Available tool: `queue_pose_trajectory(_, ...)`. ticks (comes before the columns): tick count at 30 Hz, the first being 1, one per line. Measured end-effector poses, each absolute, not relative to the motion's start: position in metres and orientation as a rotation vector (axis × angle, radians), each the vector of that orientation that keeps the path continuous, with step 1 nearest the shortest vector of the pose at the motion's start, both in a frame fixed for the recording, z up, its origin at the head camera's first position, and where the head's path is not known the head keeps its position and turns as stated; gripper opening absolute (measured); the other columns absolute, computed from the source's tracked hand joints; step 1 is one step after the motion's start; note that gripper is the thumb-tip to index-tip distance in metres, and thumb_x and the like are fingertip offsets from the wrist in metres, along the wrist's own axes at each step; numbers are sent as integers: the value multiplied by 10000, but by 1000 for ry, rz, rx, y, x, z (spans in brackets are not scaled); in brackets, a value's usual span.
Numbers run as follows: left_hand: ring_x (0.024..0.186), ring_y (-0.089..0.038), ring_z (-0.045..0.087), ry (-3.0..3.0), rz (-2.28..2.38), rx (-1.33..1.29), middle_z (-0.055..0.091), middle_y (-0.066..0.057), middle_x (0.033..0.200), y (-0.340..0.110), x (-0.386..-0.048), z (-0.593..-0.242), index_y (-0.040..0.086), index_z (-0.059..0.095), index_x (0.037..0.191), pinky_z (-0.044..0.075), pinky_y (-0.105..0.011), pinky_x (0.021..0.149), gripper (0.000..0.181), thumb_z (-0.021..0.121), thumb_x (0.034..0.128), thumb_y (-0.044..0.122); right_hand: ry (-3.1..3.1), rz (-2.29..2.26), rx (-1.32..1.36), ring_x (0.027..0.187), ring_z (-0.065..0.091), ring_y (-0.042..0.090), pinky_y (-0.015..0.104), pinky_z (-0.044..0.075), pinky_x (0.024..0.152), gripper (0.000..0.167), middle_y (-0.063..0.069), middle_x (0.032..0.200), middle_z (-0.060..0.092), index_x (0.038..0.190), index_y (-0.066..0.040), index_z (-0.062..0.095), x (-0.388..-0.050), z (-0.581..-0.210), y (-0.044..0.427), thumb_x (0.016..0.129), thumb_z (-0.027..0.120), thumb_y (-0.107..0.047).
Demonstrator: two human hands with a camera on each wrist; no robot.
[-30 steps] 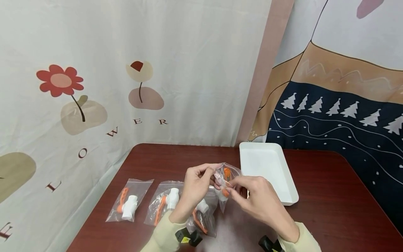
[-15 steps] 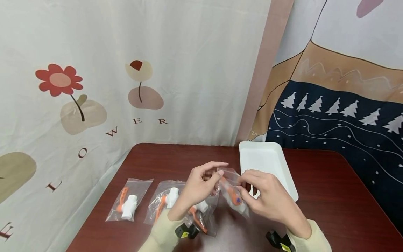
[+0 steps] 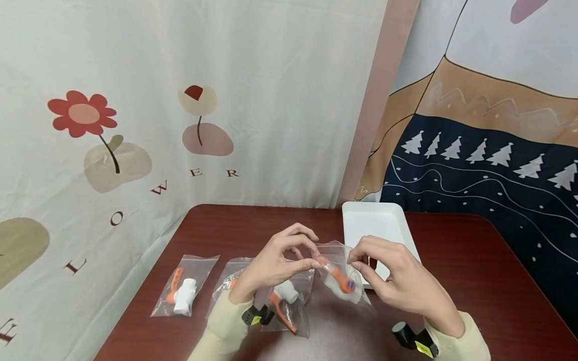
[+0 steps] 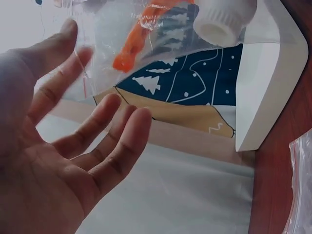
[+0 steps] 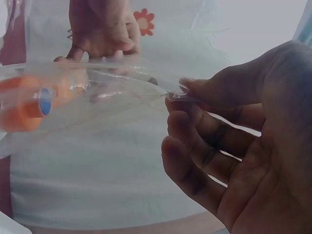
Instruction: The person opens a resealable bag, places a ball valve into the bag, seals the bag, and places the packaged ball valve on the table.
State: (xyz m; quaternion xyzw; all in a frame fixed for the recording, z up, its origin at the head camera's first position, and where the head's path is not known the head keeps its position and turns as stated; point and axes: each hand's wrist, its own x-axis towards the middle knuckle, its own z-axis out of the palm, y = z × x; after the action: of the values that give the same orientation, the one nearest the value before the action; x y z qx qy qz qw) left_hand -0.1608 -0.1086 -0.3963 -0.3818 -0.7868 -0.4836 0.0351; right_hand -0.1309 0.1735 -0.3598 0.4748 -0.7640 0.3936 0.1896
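A clear zip bag point(image 3: 333, 250) hangs between the two hands above the table. Inside it lies a white plastic ball valve point(image 4: 222, 24) with an orange handle point(image 3: 342, 281); a blue spot marks the handle's hub. My left hand point(image 3: 282, 258) holds the bag's left edge between thumb and forefinger, its other fingers spread loosely apart. At the opposite end of the top edge, my right hand point(image 3: 390, 271) pinches the plastic with thumb and forefinger, as the right wrist view shows closely. The left hand also appears behind the bag in that view.
Several like bags lie on the dark red table point(image 3: 343, 331): a left bag point(image 3: 203, 271), a middle bag point(image 3: 232, 268) partly hidden by the left arm, and a right bag point(image 3: 300, 323). A white tray point(image 3: 370, 215) stands behind the right hand. Printed curtains point(image 3: 289, 100) close off the back.
The bag has turned and swung right, its valve now fully spread below the top edge. My right hand has moved right, while the left hand has shifted slightly up and its fingers have spread.
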Motion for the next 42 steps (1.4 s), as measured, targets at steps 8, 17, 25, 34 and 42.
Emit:
queue_pose_trajectory(8, 813, -113, 726, -2344, -1497, -1223, 751, -1, 964, -108, -161, -394, 120, 741, 959, 618, -272, 713, 25, 739, 950, 142, -2294, 1071, 1251, 795, 550, -26, 136, 489, 702, 310, -130, 883, 617, 951, -221, 657, -133, -359, 184, 859, 726, 67)
queue_pose_trajectory(17, 773, -58, 669, -2227, -1328, -1190, 704, 29, 867, -106, -154, -387, 130, 739, 938, 594, -201, 684, 78, 758, 920, 56, -2399, 1063, 1190, 759, 566, 19, 138, 483, 694, 318, -205, 831, 574, 864, -316, 612, -143, -368, 184, 860, 799, -59)
queue_pose_trajectory(25, 798, -72, 622, -2144, -1036, -1178, 681, 19, 869, -106, -154, -384, 89, 723, 937, 511, -115, 672, 157, 743, 887, -58, -2307, 1095, 1241, 755, 562, -3, 123, 484, 690, 276, -158, 829, 602, 894, -254, 638, -151, -373, 183, 852, 824, -54)
queue_pose_trajectory(34, 767, -71, 642, -2091, -1126, -1175, 682, 12, 867, -104, -152, -380, 92, 739, 987, 540, -123, 669, 171, 761, 881, -40, -2279, 1092, 1146, 766, 558, -26, 114, 479, 702, 238, -172, 825, 600, 920, -246, 670, -153, -372, 186, 867, 815, -64)
queue_pose_trajectory(42, 697, -182, 719, -2243, -1561, -875, 725, -31, 828, -101, -144, -379, 114, 718, 1177, 539, -234, 560, 298, 779, 894, 41, -2081, 1107, 1155, 747, 557, -5, 122, 472, 690, 342, -142, 823, 624, 910, -210, 690, -154, -371, 184, 763, 846, 56)
